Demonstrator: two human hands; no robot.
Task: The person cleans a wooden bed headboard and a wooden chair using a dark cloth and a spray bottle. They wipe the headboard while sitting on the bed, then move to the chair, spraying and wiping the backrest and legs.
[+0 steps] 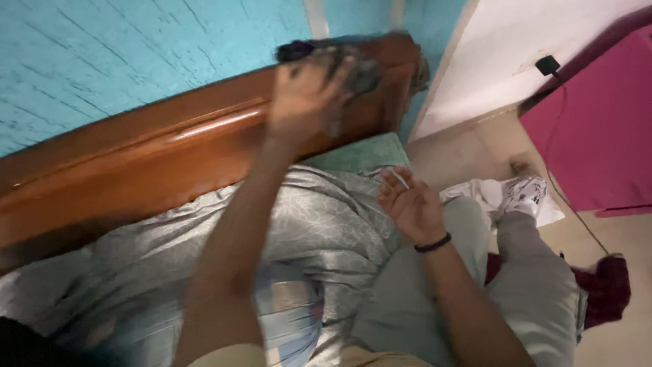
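My left hand is raised at the top of the wooden headboard, shut on a dark grey bundle, perhaps a cloth, that rests on the headboard's upper edge; motion blur hides its exact shape. My right hand hovers lower, palm up with fingers loosely spread, over the grey patterned bedsheet. A thin white object lies by its fingertips; whether it is held is unclear. A black band circles that wrist.
A green pillow lies against the headboard. Turquoise wall behind. My legs in grey trousers reach to the floor, where white cloth and dark red fabric lie. A pink cabinet stands at right.
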